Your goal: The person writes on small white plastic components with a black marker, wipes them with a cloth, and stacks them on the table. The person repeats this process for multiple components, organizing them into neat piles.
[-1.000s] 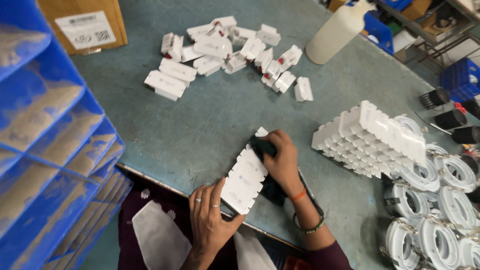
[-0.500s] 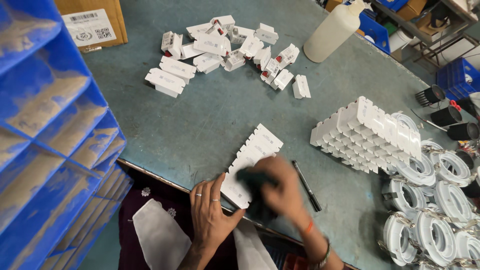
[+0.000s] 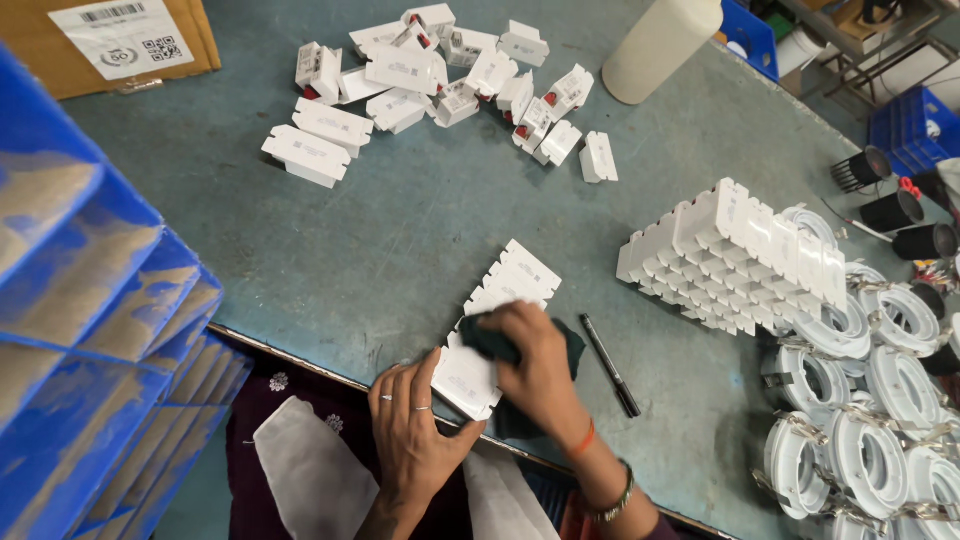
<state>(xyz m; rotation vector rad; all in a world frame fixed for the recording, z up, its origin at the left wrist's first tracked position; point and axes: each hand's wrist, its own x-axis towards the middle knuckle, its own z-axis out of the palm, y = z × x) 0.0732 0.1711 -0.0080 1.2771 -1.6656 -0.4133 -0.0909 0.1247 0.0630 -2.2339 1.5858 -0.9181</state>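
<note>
Cloth [image 3: 500, 345] under right hand [image 3: 540, 365] on white row [image 3: 500, 320].

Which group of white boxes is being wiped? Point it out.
The flat row of white boxes at the table's near edge: the right hand presses a dark cloth on it, the left hand steadying its end.

The person's left hand [image 3: 415, 425] lies flat with fingers spread and pointing away from the body, rings on two fingers, while the right hand [image 3: 535, 355] is curled into a loose fist just beside it, its wrist wearing an orange thread and a bangle.
</note>
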